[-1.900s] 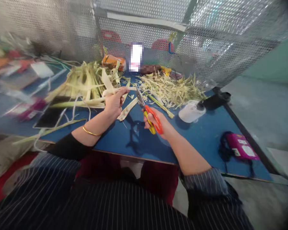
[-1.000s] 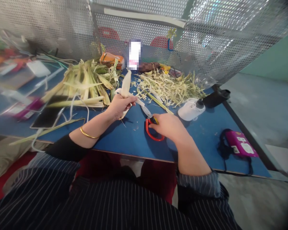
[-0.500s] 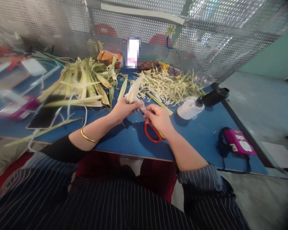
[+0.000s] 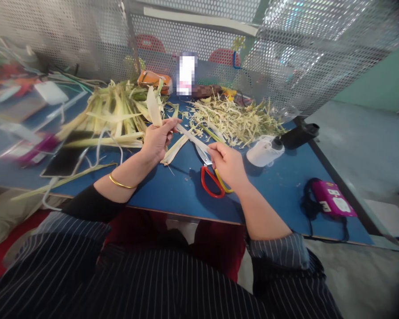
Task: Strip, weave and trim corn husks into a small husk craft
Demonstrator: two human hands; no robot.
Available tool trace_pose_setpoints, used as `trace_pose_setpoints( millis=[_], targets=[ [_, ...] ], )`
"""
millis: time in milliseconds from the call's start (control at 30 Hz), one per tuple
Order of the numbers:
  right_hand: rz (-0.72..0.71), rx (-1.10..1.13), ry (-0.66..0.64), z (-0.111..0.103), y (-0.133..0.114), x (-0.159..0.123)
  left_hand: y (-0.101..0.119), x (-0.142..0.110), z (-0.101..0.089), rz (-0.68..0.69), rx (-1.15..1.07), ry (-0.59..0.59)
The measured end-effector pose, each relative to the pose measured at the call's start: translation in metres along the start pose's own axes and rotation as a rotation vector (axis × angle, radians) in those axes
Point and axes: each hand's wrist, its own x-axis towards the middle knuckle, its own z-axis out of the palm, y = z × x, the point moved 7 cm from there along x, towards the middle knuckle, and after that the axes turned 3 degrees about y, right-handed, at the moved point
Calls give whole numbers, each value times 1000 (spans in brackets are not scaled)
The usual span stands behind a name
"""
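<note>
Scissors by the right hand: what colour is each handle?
The scissors have one red handle and one yellow handle, shown best in the head view.

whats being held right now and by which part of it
The right hand pinches a pale husk strip by one end; the left hand grips it farther along, with a broader husk piece rising from that grip.

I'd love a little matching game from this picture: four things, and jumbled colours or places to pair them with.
Things:
1. scissors
2. narrow pale strip
3. spool-shaped object
4. boxy object

Colours or places:
A. white, beside a black cylinder
B. mostly magenta, toward the right end of the table
C. stretched between the left hand and the right hand
D. one red handle, one yellow

Pairs: 1-D, 2-C, 3-A, 4-B
</note>
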Motion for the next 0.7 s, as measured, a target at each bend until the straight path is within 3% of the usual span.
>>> trace_pose_setpoints(
  millis=[133, 367, 567, 700],
  targets=[
    [-222, -207, 30, 0, -16, -3, 1, 2, -5, 11, 37, 72],
    [-330, -734, -188, 23, -17, -6, -3, 1, -6, -38, 66, 88],
    [-297, -670, -139, 23, -17, -5, -3, 2, -7, -8, 56, 95],
    [-287, -598, -184, 25, -17, -6, -4, 3, -10, 15, 88, 123]
  ],
)
